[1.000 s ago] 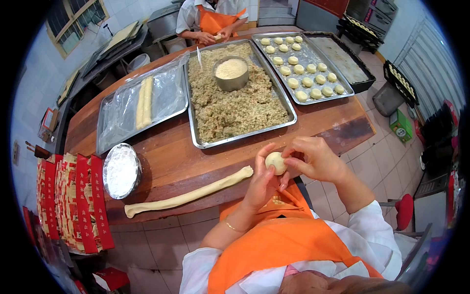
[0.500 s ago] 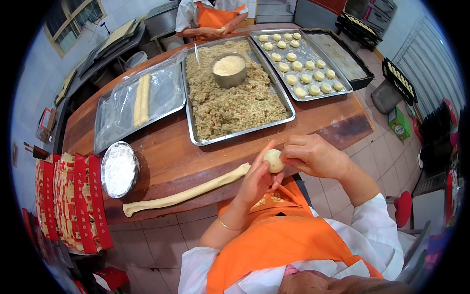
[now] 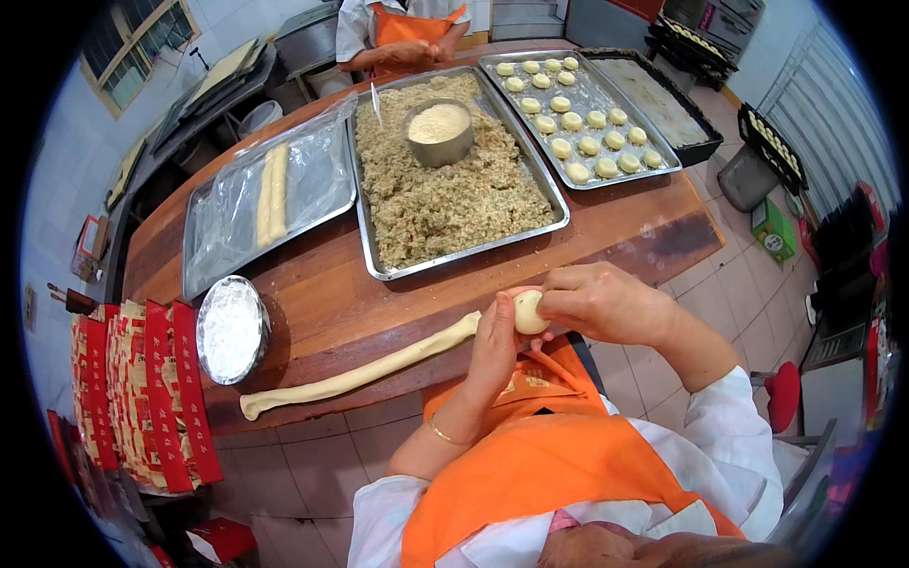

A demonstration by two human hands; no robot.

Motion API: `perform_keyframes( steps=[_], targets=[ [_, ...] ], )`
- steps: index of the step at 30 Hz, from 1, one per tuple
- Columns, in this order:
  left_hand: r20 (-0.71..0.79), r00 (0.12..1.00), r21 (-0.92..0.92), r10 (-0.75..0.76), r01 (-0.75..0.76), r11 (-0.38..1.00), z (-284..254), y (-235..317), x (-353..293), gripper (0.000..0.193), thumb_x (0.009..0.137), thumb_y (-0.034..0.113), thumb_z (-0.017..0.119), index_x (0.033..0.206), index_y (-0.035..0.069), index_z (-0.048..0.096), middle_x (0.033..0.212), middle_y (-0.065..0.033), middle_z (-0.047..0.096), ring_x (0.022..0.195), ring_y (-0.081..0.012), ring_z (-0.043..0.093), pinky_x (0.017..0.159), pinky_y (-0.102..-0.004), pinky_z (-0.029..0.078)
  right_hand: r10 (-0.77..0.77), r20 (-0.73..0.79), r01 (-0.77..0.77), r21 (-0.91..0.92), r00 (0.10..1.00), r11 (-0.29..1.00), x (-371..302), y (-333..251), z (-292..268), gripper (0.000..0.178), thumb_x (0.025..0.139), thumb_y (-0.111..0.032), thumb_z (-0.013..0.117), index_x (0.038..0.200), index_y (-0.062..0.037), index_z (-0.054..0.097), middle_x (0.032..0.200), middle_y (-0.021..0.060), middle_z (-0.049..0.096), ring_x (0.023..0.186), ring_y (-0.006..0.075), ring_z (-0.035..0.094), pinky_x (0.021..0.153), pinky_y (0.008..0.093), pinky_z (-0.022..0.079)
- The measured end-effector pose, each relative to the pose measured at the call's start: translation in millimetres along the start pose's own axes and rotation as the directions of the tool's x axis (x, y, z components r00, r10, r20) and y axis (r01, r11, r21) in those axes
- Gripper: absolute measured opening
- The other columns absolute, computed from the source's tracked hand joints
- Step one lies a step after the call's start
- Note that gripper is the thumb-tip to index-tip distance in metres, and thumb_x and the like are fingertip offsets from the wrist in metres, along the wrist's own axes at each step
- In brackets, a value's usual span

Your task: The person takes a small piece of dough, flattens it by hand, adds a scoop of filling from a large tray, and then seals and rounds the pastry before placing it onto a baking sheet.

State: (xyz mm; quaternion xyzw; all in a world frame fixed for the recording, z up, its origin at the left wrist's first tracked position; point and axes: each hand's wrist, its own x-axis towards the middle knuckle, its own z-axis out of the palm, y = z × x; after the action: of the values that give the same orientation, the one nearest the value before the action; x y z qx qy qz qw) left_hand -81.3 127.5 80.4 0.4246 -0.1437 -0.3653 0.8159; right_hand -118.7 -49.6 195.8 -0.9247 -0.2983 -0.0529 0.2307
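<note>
Between my two hands, over the table's near edge, sits a round pale dough ball (image 3: 529, 312). My left hand (image 3: 494, 343) cups it from the left and below. From the right, the bent fingers of my right hand (image 3: 595, 301) press together against its side; their tips are partly hidden. A long rope of dough (image 3: 365, 367) lies on the wooden table, its right end close to my left hand. Beyond my hands is a metal tray (image 3: 398, 274) of crumbly greenish-brown filling (image 3: 445, 218), with a round metal bowl (image 3: 441, 151) of pale crumbs standing in it.
Rounded dough pieces stand in rows on a tray (image 3: 636, 183) at the far right. A plastic-lined tray (image 3: 210, 241) holds dough strips (image 3: 273, 194); a bowl of white flour (image 3: 230, 327) is nearer. Red packaging (image 3: 142, 398) stacks at left. A co-worker (image 3: 402, 38) stands opposite.
My left fingers have drawn in around the dough ball, and my right hand has shifted slightly. The co-worker's hands have moved a little apart.
</note>
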Motion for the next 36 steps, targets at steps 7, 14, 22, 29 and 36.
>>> perform_keyframes(
  steps=[7,14,22,29,36],
  targets=[
    [0.13,0.988,0.01,0.08,-0.082,0.997,-4,2,-5,0.05,0.108,0.039,0.036,0.138,-0.001,0.042,0.105,-0.0075,0.058,0.077,-0.0121,0.057,0.063,-0.0229,0.047,-0.045,-0.012,0.045,-0.003,0.999,0.999,-1,0,-3,0.025,0.074,-0.014,0.078,0.083,-0.0054,0.057,0.083,0.0062,0.057,0.074,0.027,0.063,0.062,0.0369,0.051],
    [0.147,0.988,0.141,0.045,-0.066,0.988,-10,-3,2,0.046,0.108,0.035,0.038,0.138,0.001,0.044,0.101,-0.0051,0.058,0.078,-0.0071,0.055,0.063,-0.0208,0.045,0.013,0.075,-0.011,-0.026,0.997,1.0,-3,-4,-3,0.022,0.077,-0.012,0.074,0.082,-0.0051,0.054,0.087,0.01,0.059,0.079,0.0331,0.065,0.063,0.0419,0.052],
    [0.26,0.96,0.143,0.1,-0.141,0.98,6,15,-8,0.049,0.094,0.012,0.067,0.138,0.004,0.046,0.115,-0.0053,0.055,0.1,-0.0127,0.057,0.077,-0.024,0.05,0.013,0.102,-0.01,-0.03,0.995,1.0,-9,-7,-7,0.015,0.077,-0.009,0.07,0.082,-0.0061,0.056,0.089,0.01,0.06,0.082,0.0322,0.064,0.065,0.0406,0.053],
    [0.32,0.946,0.596,0.06,-0.25,0.763,-5,9,6,0.055,0.079,0.007,0.08,0.126,0.002,0.054,0.123,-0.0072,0.053,0.116,-0.0192,0.054,0.096,-0.0334,0.047,-0.051,0.008,0.048,0.183,0.999,0.982,-27,16,12,0.016,0.077,-0.001,0.071,0.09,-0.0049,0.063,0.091,0.0082,0.061,0.082,0.0264,0.065,0.068,0.0344,0.053],
    [0.32,0.94,0.807,0.121,-0.337,0.485,-29,-21,27,0.054,0.073,0.008,0.081,0.122,0.005,0.058,0.118,-0.0119,0.055,0.118,-0.0296,0.051,0.101,-0.0389,0.042,0.547,-0.31,-0.245,0.652,0.778,0.717,-61,62,75,0.012,0.08,0.0,0.07,0.091,-0.0033,0.068,0.093,0.007,0.064,0.084,0.0189,0.064,0.072,0.0299,0.051]
  ],
)
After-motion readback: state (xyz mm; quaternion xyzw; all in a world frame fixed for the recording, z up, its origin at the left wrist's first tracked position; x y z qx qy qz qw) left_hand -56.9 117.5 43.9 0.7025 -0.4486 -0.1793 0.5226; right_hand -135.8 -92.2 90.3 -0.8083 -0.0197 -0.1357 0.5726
